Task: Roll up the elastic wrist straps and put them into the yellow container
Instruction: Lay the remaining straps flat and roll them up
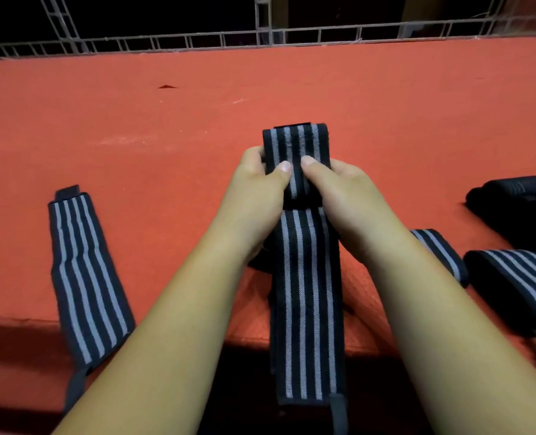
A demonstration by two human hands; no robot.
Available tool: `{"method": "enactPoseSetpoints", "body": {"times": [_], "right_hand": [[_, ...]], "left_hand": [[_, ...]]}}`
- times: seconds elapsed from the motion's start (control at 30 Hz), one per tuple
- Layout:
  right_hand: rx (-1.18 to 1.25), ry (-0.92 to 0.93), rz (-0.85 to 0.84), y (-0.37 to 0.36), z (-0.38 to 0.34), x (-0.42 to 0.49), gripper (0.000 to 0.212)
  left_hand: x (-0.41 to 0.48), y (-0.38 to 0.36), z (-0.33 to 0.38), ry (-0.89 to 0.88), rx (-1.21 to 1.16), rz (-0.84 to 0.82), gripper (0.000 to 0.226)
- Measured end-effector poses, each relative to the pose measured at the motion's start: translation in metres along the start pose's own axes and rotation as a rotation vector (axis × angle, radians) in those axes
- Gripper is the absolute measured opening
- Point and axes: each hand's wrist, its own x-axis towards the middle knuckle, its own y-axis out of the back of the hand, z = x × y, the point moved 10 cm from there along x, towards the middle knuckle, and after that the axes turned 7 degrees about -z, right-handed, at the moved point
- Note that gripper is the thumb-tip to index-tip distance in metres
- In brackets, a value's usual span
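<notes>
1. Both hands meet mid-view on one black wrist strap with grey stripes (307, 277). The left hand (254, 199) and the right hand (351, 196) each curl their fingers behind it and press a thumb on its front, so both pinch it
2. The strap's far end stands up above the thumbs and looks doubled over, probably the first turn of a roll. Pinching from both sides would hold its edges square
3. Its long tail runs toward the person and hangs over the near edge of the red cloth surface (197, 120), likely left free to feed into the roll
4. A second strap (84, 271) lies flat at the left, unrolled, well apart from the hands and also draped over the edge
5. Beside the right forearm lie a partly hidden strap (439, 249) and another striped strap (518, 277). Beyond them is a dark bundle (518, 196); whether it is rolled straps I cannot tell
6. The yellow container is not in view
7. No brand, label or writing can be read on any strap
</notes>
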Motion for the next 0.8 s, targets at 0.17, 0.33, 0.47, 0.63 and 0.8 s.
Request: {"method": "enactPoseSetpoints", "body": {"times": [0.17,0.33,0.47,0.63,0.8], "right_hand": [[-0.168,-0.035,0.035,0.013,0.003,-0.003,0.044],[-0.202,-0.029,0.111,0.03,0.01,-0.003,0.043],[-0.128,-0.149,0.075,0.03,0.028,0.0,0.068],[0.356,-0.246,-0.073,0.01,0.041,0.002,0.085],[0.424,-0.206,-0.172,0.008,0.032,-0.005,0.066]], "left_hand": [[0.008,-0.002,-0.001,0.022,-0.14,-0.088,0.057],[0.008,-0.013,-0.006,-0.022,-0.062,-0.159,0.041],[0.009,-0.009,-0.003,-0.08,-0.055,-0.122,0.047],[0.012,-0.012,-0.001,-0.117,-0.1,-0.157,0.044],[0.008,-0.018,-0.007,-0.111,-0.114,-0.212,0.043]]}}
